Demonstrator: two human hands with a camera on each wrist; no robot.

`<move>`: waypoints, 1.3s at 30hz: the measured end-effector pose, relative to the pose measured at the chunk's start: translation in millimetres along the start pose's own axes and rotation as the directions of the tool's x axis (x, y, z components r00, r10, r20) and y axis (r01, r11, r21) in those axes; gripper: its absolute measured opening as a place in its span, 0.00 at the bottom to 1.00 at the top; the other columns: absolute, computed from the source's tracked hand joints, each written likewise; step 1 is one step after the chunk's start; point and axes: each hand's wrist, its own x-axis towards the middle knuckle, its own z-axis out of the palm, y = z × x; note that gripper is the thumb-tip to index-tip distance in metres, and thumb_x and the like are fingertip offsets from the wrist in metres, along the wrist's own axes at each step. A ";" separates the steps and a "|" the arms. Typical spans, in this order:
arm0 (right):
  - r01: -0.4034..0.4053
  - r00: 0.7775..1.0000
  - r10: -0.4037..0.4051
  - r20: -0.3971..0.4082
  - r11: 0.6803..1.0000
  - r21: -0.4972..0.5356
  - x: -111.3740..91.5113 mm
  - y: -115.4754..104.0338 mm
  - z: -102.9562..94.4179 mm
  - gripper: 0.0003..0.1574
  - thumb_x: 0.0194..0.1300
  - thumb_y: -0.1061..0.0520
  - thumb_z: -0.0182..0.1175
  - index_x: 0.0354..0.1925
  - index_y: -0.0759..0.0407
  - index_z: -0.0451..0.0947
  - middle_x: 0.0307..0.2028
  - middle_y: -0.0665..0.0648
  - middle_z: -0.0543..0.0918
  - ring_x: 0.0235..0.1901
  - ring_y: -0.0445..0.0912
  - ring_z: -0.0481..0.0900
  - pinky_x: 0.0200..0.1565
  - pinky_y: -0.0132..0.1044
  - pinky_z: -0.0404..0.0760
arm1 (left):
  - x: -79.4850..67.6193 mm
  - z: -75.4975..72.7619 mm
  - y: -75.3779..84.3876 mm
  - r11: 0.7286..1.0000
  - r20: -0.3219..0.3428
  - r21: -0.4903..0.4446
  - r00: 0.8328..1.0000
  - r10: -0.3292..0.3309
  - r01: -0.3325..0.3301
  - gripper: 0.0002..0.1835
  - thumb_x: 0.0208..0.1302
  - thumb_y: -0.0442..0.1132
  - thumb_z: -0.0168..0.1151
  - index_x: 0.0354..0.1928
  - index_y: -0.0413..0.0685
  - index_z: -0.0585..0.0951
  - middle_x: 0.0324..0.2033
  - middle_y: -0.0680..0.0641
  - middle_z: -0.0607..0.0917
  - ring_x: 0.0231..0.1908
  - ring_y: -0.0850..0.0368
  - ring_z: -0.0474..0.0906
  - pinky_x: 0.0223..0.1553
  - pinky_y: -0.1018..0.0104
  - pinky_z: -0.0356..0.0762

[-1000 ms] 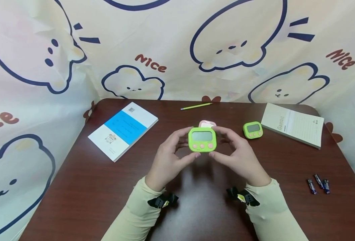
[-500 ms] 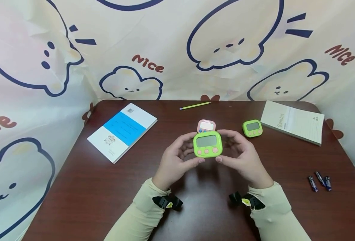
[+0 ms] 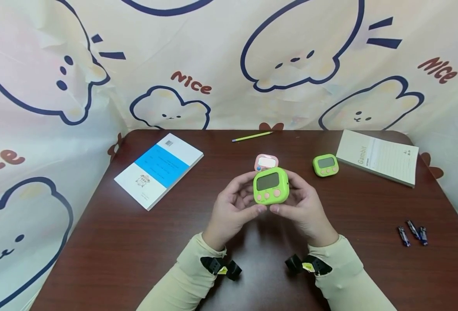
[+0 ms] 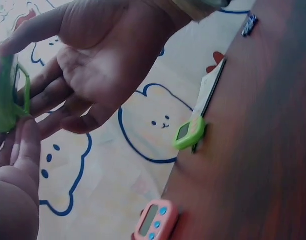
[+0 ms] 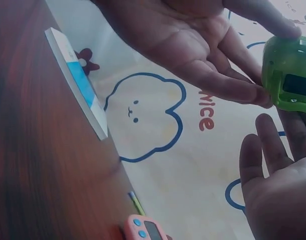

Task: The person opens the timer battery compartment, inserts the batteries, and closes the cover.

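A lime-green digital timer (image 3: 271, 186) with a grey screen and pink buttons is held up between both hands. My left hand (image 3: 233, 209) holds its left side, the thumb by the lower edge. On the other side my right hand (image 3: 305, 209) holds it the same way, thumb in front and fingers behind. From behind, in the right wrist view, the timer (image 5: 288, 75) shows a dark rectangular area. A thin green piece stands off its back in the left wrist view. Just beyond lies a pink timer (image 3: 266, 161), partly covered by the green one.
A second green timer (image 3: 325, 165) lies beside a cream notepad (image 3: 380, 157) at right. Several small batteries (image 3: 412, 233) lie nearer on that side. A white and blue book (image 3: 159, 170) is at left, a green pencil (image 3: 252, 137) at the back edge before the patterned cloth.
Both hands have brought the green timer slightly nearer and to the right, exposing more of the pink timer. It has also turned a little, and its right side edge now shows.
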 end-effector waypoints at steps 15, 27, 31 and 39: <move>-0.029 0.998 0.002 -0.060 0.895 -0.445 2.1 -5.3 -9.4 0.41 0.49 0.74 0.73 0.62 0.61 0.76 0.50 0.56 0.83 0.50 0.47 0.79 0.53 0.31 0.78 | 3.7 -9.2 9.9 0.930 0.093 0.367 0.996 0.000 -0.035 0.39 0.57 0.28 0.74 0.71 0.45 0.68 0.66 0.50 0.74 0.61 0.53 0.76 0.62 0.57 0.75; 0.074 0.996 -0.027 0.081 0.740 -0.669 5.2 -1.2 -10.3 0.42 0.49 0.61 0.80 0.62 0.48 0.76 0.53 0.45 0.80 0.50 0.42 0.77 0.54 0.33 0.78 | 5.3 -11.7 10.9 0.900 0.104 0.435 0.994 -0.017 -0.030 0.40 0.57 0.32 0.76 0.71 0.50 0.69 0.66 0.49 0.75 0.61 0.55 0.76 0.61 0.58 0.76; 0.101 0.993 -0.026 0.114 0.678 -0.728 6.4 -0.9 -10.8 0.42 0.49 0.60 0.80 0.62 0.48 0.77 0.54 0.44 0.79 0.50 0.40 0.77 0.51 0.34 0.79 | 6.6 -14.4 10.2 0.894 0.123 0.447 0.992 -0.040 -0.019 0.42 0.56 0.33 0.76 0.72 0.49 0.67 0.66 0.46 0.73 0.61 0.56 0.76 0.61 0.59 0.75; 0.127 0.988 -0.004 0.155 0.593 -0.795 7.0 -0.8 -12.1 0.42 0.49 0.59 0.78 0.63 0.54 0.76 0.56 0.45 0.78 0.51 0.39 0.76 0.49 0.36 0.80 | 7.9 -17.9 5.0 0.856 0.146 0.517 0.987 -0.069 -0.017 0.39 0.55 0.35 0.77 0.69 0.47 0.71 0.61 0.53 0.75 0.57 0.59 0.78 0.60 0.62 0.77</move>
